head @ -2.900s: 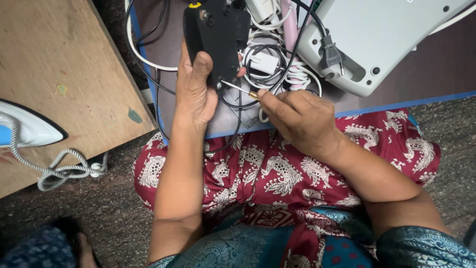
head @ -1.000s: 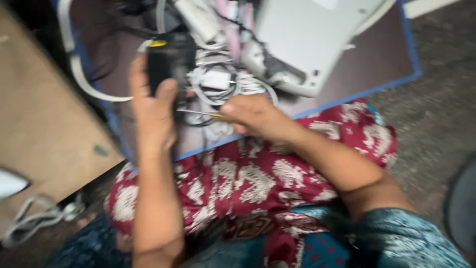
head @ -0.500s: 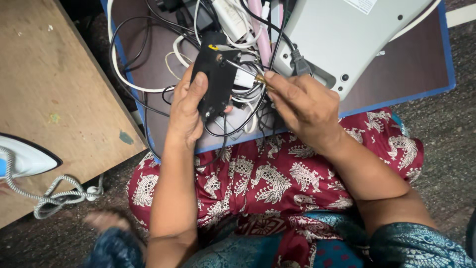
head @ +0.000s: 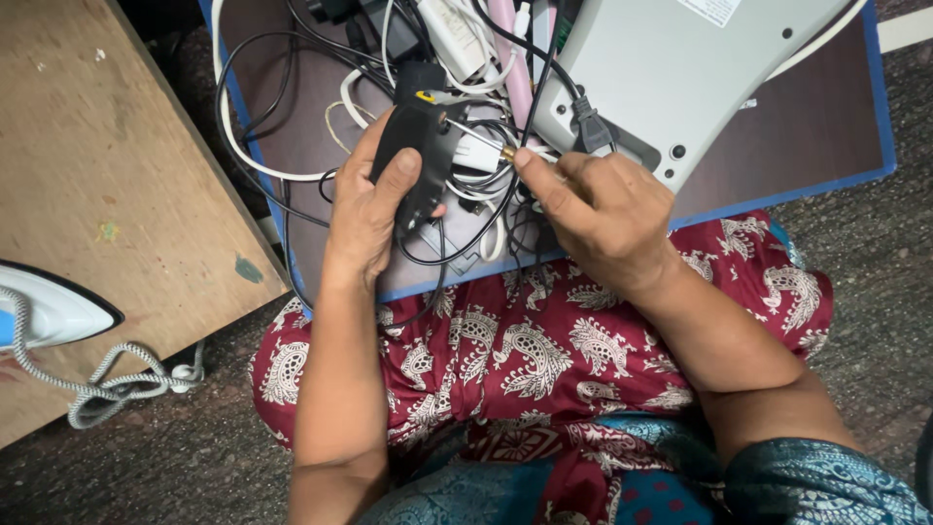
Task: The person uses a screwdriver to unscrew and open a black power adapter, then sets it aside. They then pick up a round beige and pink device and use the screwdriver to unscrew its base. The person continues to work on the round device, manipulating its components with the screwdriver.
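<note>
My lap is covered in red patterned cloth (head: 505, 360), and the near edge of a dark board (head: 797, 117) with a blue rim rests on it. My left hand (head: 374, 209) is wrapped around a black gadget (head: 413, 146), thumb pressed on its face, holding it upright just over the board's near edge. A thin metal rod (head: 476, 136) sticks out from the gadget's right side, and my right hand (head: 603, 209) pinches the brass tip (head: 507, 153) of that rod between thumb and forefinger. So both hands are closed, each on its own end of the same tool, just beside each other. Under and behind them lies a tangle of black and white cables (head: 292, 107) spread across the board toward its far edge. A grey plastic case (head: 680, 68) with a black plug in it sits at the far right of the board, touching the cables. Off the board, at my left, a wooden tabletop (head: 107, 175) carries 1 white and blue iron (head: 49, 311) with a braided cord (head: 107, 384).
</note>
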